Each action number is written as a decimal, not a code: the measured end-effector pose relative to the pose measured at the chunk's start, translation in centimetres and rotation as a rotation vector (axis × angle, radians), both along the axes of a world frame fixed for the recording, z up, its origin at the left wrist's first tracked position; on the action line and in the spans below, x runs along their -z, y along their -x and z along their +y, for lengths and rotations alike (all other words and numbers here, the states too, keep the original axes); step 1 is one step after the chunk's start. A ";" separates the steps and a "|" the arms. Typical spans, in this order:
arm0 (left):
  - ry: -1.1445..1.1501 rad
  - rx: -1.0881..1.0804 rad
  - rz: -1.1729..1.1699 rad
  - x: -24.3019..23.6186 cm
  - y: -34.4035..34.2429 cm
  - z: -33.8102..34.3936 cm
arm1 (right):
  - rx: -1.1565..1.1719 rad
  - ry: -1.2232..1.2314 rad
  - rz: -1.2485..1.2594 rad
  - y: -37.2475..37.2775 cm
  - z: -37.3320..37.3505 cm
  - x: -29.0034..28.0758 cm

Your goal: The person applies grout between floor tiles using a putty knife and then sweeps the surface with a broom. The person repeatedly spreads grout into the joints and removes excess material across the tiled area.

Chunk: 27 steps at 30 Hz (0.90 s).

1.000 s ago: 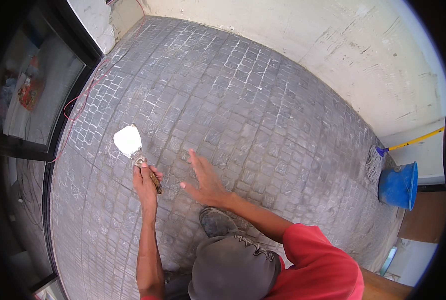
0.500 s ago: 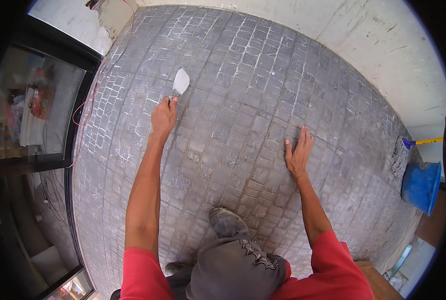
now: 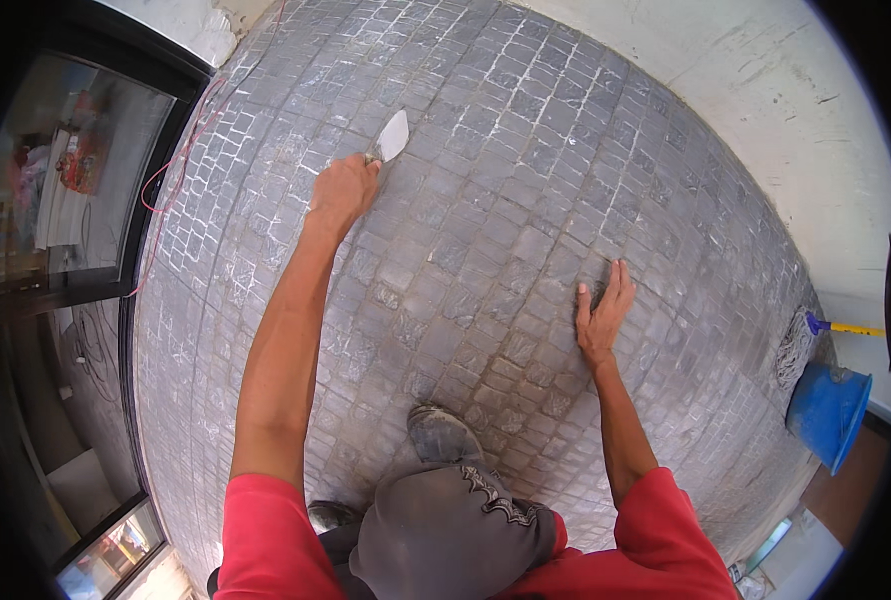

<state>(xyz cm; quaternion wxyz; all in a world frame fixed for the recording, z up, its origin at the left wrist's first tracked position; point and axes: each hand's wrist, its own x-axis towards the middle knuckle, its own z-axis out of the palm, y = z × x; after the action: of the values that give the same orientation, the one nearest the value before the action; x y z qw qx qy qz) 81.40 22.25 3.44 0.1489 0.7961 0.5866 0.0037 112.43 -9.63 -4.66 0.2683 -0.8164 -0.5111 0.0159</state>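
Observation:
My left hand (image 3: 344, 185) is closed round the handle of a putty knife, its pale, wide blade (image 3: 395, 134) held out at the far end of my reach, low over or on the grey floor of cobble-patterned paving (image 3: 476, 250); whether the blade touches is unclear. Most of the handle is hidden by my fingers. To the right, my right hand (image 3: 603, 315) rests on the paving with fingers apart and nothing in it. White lines run along some joints beyond both hands. My shoe (image 3: 443, 433) stands below, between my arms.
A blue bucket (image 3: 821, 410) and a string mop (image 3: 796, 345) stand by the plastered wall (image 3: 706, 50) at the right. At the left are dark-framed glass panels (image 3: 106, 190), with a red cable (image 3: 166, 195) lying along them. The wall corner (image 3: 196, 30) has broken plaster.
My left hand with the putty knife has reached forward, up the picture and slightly right. My right hand has moved right and forward, then stayed on the paving over the last half second.

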 end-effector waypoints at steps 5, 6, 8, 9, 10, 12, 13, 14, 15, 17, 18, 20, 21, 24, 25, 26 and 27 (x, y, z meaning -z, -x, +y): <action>0.049 -0.006 -0.022 -0.7 4.8 -6.9 | -0.014 -0.027 -0.069 -0.1 -0.1 0.5; 0.068 -0.028 -0.040 -0.9 5.9 -8.2 | -0.024 -0.032 -0.070 0.0 -0.1 0.6; 0.081 -0.053 -0.020 -1.0 8.9 -10.7 | -0.043 -0.044 -0.071 0.0 0.0 0.5; 0.093 -0.066 -0.008 -1.1 10.5 -12.3 | -0.047 -0.034 -0.089 0.0 -0.1 0.6; 0.103 -0.079 -0.017 -1.3 12.0 -13.9 | -0.050 -0.024 -0.107 0.0 -0.2 0.7; 0.120 -0.103 -0.030 -2.2 14.9 -17.1 | -0.048 -0.009 -0.115 0.0 -0.3 0.9; 0.131 -0.127 -0.032 -2.3 16.5 -18.8 | -0.042 -0.004 -0.107 0.0 -0.3 0.9; 0.143 -0.151 -0.036 -2.4 18.2 -20.7 | -0.035 0.000 -0.101 0.0 -0.3 0.9; 0.155 -0.175 -0.040 -2.5 19.7 -22.5 | -0.044 -0.003 -0.111 0.1 -0.3 0.9; 0.174 -0.202 -0.001 -2.9 22.4 -25.9 | -0.038 0.018 -0.104 0.2 -0.3 0.7; 0.188 -0.218 0.019 -3.0 23.8 -27.6 | -0.039 0.031 -0.100 0.1 -0.3 0.7; 0.209 -0.245 0.040 -2.9 27.1 -31.1 | -0.070 0.036 -0.119 0.2 -0.2 0.5; 0.217 -0.259 0.053 -2.8 28.8 -32.7 | -0.079 0.041 -0.125 0.4 -0.2 0.4; 0.190 -0.270 0.086 -3.4 33.8 -38.2 | -0.106 0.028 -0.120 0.9 -0.2 -0.1; 0.183 -0.282 0.105 -3.0 36.0 -40.3 | -0.094 0.029 -0.116 0.9 -0.2 -0.1; 0.198 -0.291 0.126 -3.3 38.0 -42.4 | -0.087 0.031 -0.106 1.2 -0.3 0.0; 0.213 -0.303 0.151 -3.9 39.9 -44.4 | -0.152 0.093 -0.219 1.4 -0.6 -0.4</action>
<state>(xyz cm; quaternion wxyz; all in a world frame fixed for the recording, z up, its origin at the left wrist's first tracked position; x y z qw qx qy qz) 41.51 -22.13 7.33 0.1856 0.6764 0.7063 -0.0960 111.06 -10.19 -4.27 0.1709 -0.7838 -0.5962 -0.0294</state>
